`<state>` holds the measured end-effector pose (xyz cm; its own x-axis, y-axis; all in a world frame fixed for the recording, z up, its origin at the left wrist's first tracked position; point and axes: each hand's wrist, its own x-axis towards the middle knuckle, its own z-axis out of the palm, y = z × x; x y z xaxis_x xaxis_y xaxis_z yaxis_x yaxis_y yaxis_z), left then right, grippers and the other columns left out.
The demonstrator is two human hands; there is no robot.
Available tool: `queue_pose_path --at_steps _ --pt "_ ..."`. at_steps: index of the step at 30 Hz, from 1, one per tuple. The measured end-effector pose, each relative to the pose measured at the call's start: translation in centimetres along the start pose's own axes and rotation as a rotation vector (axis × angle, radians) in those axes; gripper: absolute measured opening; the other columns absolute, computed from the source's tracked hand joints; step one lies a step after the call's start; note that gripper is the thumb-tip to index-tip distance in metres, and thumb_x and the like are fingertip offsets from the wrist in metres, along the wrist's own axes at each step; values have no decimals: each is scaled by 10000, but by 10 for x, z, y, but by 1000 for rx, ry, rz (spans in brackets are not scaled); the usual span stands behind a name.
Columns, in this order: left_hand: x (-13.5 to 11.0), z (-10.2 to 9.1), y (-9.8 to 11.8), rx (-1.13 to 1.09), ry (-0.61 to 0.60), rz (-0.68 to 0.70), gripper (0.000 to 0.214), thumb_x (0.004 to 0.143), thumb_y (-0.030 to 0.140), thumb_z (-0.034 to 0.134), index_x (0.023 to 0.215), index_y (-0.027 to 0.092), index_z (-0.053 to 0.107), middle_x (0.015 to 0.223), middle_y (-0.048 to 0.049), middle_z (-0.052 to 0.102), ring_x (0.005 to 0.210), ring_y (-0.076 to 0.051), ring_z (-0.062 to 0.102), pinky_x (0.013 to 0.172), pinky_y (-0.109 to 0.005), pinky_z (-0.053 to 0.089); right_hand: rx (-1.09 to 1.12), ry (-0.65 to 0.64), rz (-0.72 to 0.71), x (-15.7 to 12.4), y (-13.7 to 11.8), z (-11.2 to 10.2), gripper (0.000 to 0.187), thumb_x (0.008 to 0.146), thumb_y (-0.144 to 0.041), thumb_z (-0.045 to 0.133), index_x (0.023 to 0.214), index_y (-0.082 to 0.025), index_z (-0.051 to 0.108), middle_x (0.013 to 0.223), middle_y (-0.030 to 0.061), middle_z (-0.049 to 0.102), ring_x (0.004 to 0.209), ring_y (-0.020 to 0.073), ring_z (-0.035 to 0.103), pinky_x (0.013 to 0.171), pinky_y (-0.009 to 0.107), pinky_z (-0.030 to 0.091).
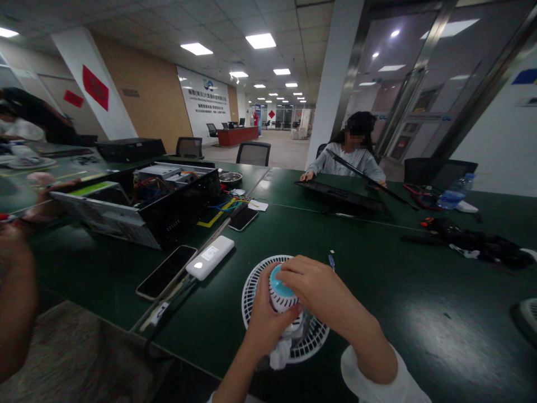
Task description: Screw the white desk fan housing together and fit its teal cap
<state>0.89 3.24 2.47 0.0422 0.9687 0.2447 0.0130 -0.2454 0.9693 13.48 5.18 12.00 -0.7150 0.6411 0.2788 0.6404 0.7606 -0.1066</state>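
Stretching across an office hall, a dark green table (419, 313) holds phones (165, 271) and an open computer case (176, 207). Both forearms reach in from below; the left hand (268, 319) and right hand (323, 285) clasp a white cylinder (282, 296) with a teal top, just above a round fan guard (251, 302) lying on the table. The hands hide the cylinder's lower end; a blurred arm (17, 291) at the left edge is cut off.
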Motion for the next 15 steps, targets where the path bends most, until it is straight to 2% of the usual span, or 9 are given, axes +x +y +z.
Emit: queue_pose_path --at_steps 5,9,15 --pt "0 1 -6 -9 36 42 687 663 242 727 1257 232 383 1284 -81 476 1227 -283 434 1046 -443 319 8 -32 -40 4 -5 0 118 801 -107 601 881 -166 664 950 43 676 895 168 597 768 274 493" --pt "0 1 -2 -28 8 20 684 681 270 717 1271 244 373 1278 -77 480 1205 -289 453 1017 -458 349 -63 9 27 3 -3 2 192 789 -68 596 946 -166 644 975 55 663 892 183 591 731 289 499" --pt "0 0 2 -16 -6 -24 693 689 279 708 1280 243 346 1267 -77 490 1174 -281 479 994 -442 369 -121 71 20 -1 1 5 212 775 -44 597 953 -155 628 948 66 649 867 188 588 715 296 499"
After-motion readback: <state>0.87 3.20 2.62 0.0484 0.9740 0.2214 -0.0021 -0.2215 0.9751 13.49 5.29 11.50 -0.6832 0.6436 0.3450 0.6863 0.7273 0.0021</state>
